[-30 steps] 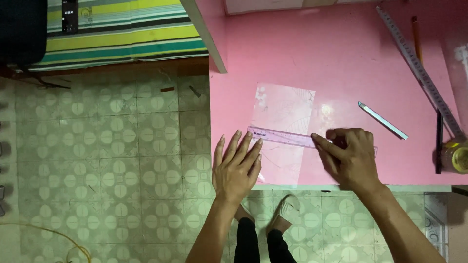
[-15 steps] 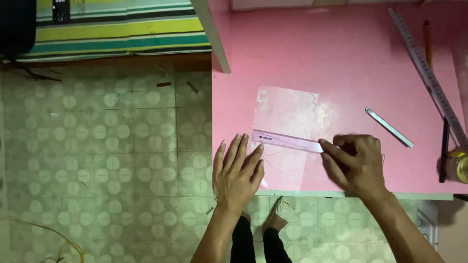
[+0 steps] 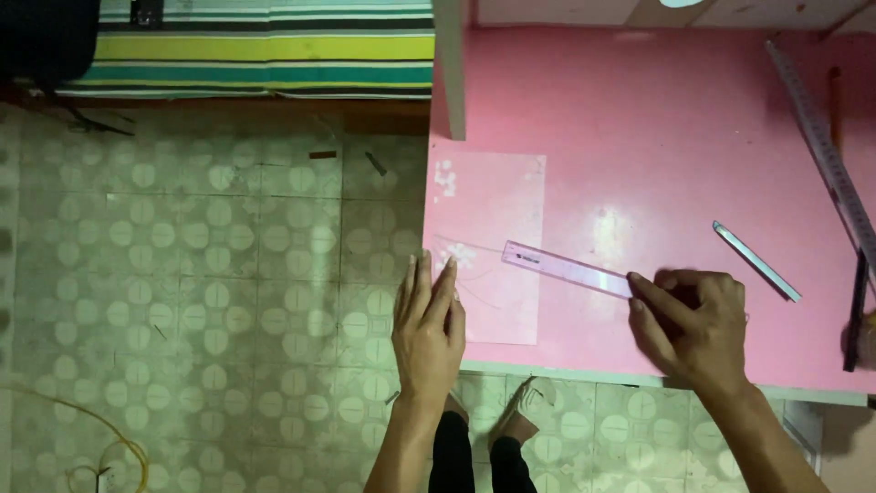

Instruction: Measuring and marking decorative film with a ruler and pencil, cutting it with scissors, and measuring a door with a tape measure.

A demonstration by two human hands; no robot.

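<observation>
My left hand (image 3: 429, 333) lies flat with fingers together at the near left corner of the pink table (image 3: 639, 137). Its fingertips rest on the lower left of a pale pink sheet (image 3: 493, 201) with a faint flower print. A clear pink ruler (image 3: 566, 267) lies slanted across the sheet's right edge and onto the table. My right hand (image 3: 693, 324) grips the ruler's right end with bent fingers. There is a gap between the ruler's left end and my left hand.
A slim silvery stick (image 3: 756, 260) lies right of my right hand. A long metal ruler (image 3: 821, 146) and a dark tool (image 3: 855, 310) run along the right edge. A white post (image 3: 449, 73) stands at the table's far left. Below are tiled floor (image 3: 228, 274), a striped mat (image 3: 265, 46) and my feet (image 3: 520, 415).
The sheet now sits at the table's left edge under my left hand. The ruler and my right hand have shifted right, so the ruler covers less of the sheet.
</observation>
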